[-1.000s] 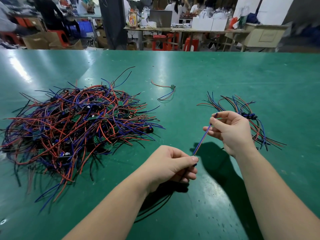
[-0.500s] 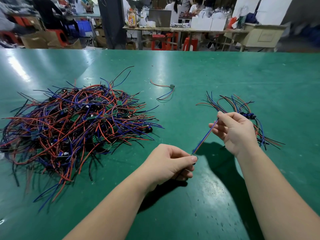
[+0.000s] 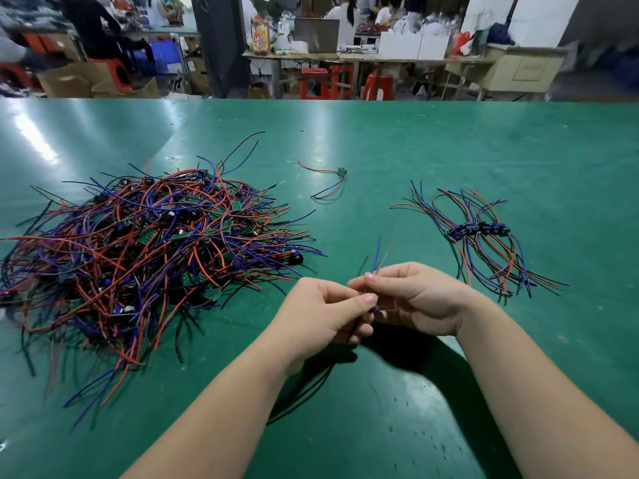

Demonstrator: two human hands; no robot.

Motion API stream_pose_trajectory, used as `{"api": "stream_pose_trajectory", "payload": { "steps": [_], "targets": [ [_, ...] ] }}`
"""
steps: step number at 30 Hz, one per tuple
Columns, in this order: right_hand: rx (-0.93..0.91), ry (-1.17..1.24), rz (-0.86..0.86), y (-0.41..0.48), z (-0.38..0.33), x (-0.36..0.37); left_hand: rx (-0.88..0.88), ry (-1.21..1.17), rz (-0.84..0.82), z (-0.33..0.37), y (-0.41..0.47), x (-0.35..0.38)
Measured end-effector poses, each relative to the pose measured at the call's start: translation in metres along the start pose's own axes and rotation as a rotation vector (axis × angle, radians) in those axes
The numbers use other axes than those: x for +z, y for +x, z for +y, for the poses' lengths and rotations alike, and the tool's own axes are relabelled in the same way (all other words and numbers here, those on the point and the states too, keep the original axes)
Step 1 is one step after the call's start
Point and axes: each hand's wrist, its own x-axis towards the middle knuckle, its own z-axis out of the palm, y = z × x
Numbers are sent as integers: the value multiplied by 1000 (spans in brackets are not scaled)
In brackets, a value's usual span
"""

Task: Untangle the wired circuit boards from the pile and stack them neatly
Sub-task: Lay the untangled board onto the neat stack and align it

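A big tangled pile (image 3: 148, 250) of red, blue and black wires with small green circuit boards lies on the left of the green table (image 3: 415, 150). A neat stack of wired boards (image 3: 484, 233) lies on the right. My left hand (image 3: 325, 312) and my right hand (image 3: 415, 299) meet near the table's middle, both pinching the wires of one board. Blue and red wire ends (image 3: 378, 254) stick up above my right fingers. Black wires hang below my left hand. The board itself is hidden in my hands.
One single wired board (image 3: 340, 171) lies alone farther back, between the pile and the stack. Beyond the table's far edge stand work benches, red stools, cardboard boxes and seated people.
My right hand has slid down the blue and red wires toward my left hand, and the two hands now touch. The wire ends now poke up above my right fingers.
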Motion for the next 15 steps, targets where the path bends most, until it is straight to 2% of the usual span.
{"api": "stream_pose_trajectory", "payload": {
  "steps": [4,11,15],
  "targets": [
    [-87,49,115,3,0,0,-3,3,-5,0,-1,1],
    [-297,227,535,1,-13,-29,-15,117,-44,5,-4,-2],
    [-363,268,658,-1,-13,-40,-65,149,-77,3,-8,2]
  ]
}}
